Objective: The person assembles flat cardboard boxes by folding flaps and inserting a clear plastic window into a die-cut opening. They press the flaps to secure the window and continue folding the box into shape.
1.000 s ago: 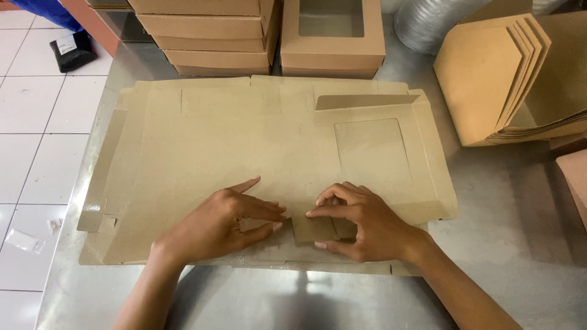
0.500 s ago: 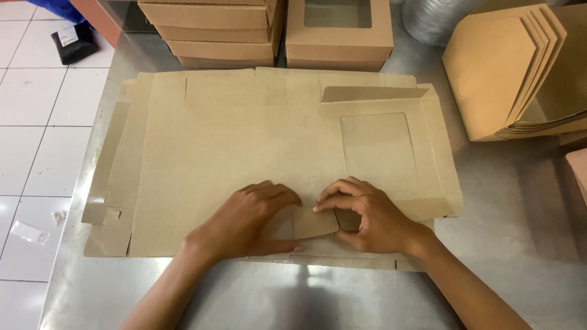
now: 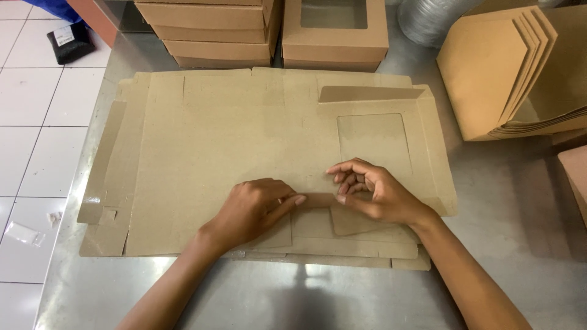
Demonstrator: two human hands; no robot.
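Note:
A flat, unfolded brown cardboard box blank [image 3: 244,134] with a rectangular window panel lies across a metal table [image 3: 501,232]. My left hand [image 3: 254,208] rests palm-down on its near part, fingers pressing a small flap [image 3: 318,200] near the front edge. My right hand [image 3: 373,192] is beside it, fingers curled and pinching the same flap's fold. The two hands' fingertips almost meet. A long side flap at the blank's upper right stands partly folded up.
Stacked finished brown boxes [image 3: 208,30] and one with a window lid [image 3: 335,30] stand at the table's far edge. A pile of flat blanks [image 3: 507,67] leans at the right. White floor tiles [image 3: 36,122] lie left of the table.
My left hand has slid right and flattened onto the small flap. My right hand has shifted slightly right and up, its fingers curling over the fold. The view has moved closer.

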